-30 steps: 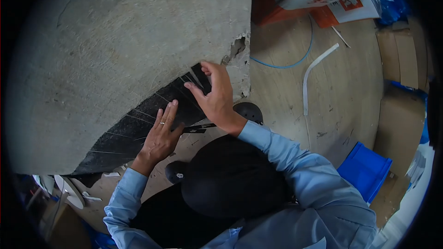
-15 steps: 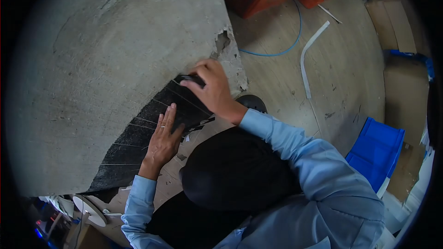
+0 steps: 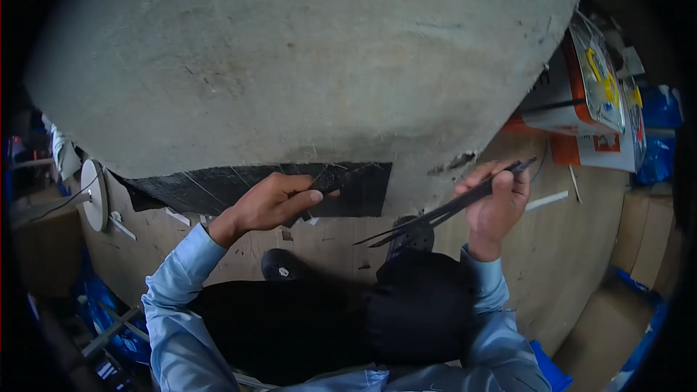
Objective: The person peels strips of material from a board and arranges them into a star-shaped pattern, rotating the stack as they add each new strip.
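Note:
A grey worn board fills the upper part of the view, with a black panel along its near edge, marked by thin light lines. My left hand is closed over this panel, thumb and fingers pinching a small dark piece that I cannot make out. Beyond the board's near right edge, my right hand is closed on thin black strips. The strips slant down to the left, their free ends hanging over the floor near a dark shoe.
Orange and white containers stand at the right beside blue plastic. Cardboard boxes lie along the right side. A white disc is at the left. White strips and scraps lie on the wooden floor.
The view has turned, so the board now lies straight ahead. My right hand has left the panel and holds black strips to the right. My left hand has gone from flat to closed.

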Action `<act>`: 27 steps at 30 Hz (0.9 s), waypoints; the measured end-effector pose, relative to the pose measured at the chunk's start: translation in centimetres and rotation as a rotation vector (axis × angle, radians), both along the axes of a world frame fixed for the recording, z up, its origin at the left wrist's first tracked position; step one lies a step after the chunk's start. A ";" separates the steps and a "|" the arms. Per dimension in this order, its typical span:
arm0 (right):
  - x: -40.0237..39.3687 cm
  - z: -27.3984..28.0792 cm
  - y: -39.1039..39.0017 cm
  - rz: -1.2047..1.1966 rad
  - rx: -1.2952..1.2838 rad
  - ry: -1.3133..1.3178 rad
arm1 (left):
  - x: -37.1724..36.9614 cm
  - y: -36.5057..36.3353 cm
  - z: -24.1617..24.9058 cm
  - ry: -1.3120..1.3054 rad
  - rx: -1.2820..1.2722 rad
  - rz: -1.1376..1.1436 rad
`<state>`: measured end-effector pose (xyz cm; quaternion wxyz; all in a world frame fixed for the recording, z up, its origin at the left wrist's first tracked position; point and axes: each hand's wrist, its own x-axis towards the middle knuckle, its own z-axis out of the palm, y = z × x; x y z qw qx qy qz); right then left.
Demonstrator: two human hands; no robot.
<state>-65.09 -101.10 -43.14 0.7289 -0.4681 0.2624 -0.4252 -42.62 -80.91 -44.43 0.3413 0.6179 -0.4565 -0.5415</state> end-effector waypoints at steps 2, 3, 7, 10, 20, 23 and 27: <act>2.7 1.9 -1.4 0.171 -0.007 -0.137 | 0.2 -0.4 3.0 0.210 0.071 0.172; 4.5 2.8 -0.8 0.291 -0.016 -0.121 | 0.1 -0.5 4.3 0.175 0.063 0.212; 10.0 4.6 3.9 0.564 -0.107 0.026 | -0.6 -1.7 5.8 0.325 -0.085 0.539; 11.3 3.9 3.3 0.507 -0.358 0.134 | -0.9 -2.0 6.3 -0.025 -0.032 0.450; 11.0 7.0 2.1 0.505 -0.121 0.344 | -0.3 -1.6 6.7 0.157 0.042 0.517; 12.0 7.1 3.2 0.538 -0.141 0.347 | -0.5 -1.4 6.4 0.020 -0.069 0.497; 12.8 6.2 3.2 0.492 -0.184 0.401 | -1.2 -0.9 6.7 0.048 -0.091 0.494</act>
